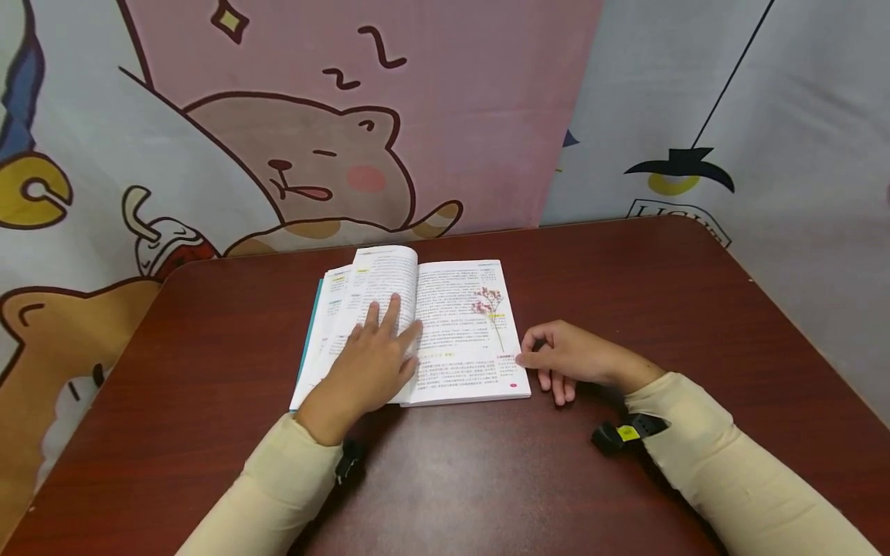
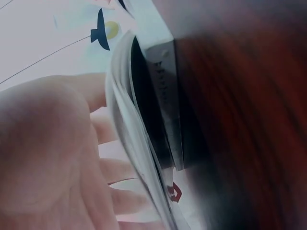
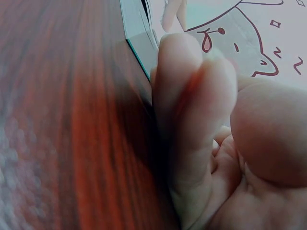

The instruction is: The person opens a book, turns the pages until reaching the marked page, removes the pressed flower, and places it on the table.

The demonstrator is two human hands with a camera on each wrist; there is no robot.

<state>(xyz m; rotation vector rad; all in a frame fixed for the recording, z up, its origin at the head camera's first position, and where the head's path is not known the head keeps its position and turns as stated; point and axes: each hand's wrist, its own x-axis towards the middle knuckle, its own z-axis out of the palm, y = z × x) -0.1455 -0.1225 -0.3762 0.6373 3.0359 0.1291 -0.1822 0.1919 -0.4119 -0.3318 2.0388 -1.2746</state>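
Note:
An open book (image 1: 455, 378) with printed pages lies on the table. My left hand (image 1: 375, 355) rests on its left pages, fingers spread and fairly straight. Those left pages (image 2: 139, 139) bow upward, with a dark gap beneath them in the left wrist view. On the right page lies a sprig of small pink flowers (image 1: 490, 300) with a thin stem. My right hand (image 1: 573, 354) is at the book's right edge, thumb and forefinger bent together over the page margin. Its other fingers (image 3: 192, 129) hang beside the book, close to the tabletop.
The dark reddish-brown table (image 1: 480, 479) extends around the book on all sides. Behind it hangs a cloth (image 1: 487, 116) printed with cartoon animals. A black strap device (image 1: 612, 436) sits at the right wrist, below the pale sleeve (image 1: 737, 463).

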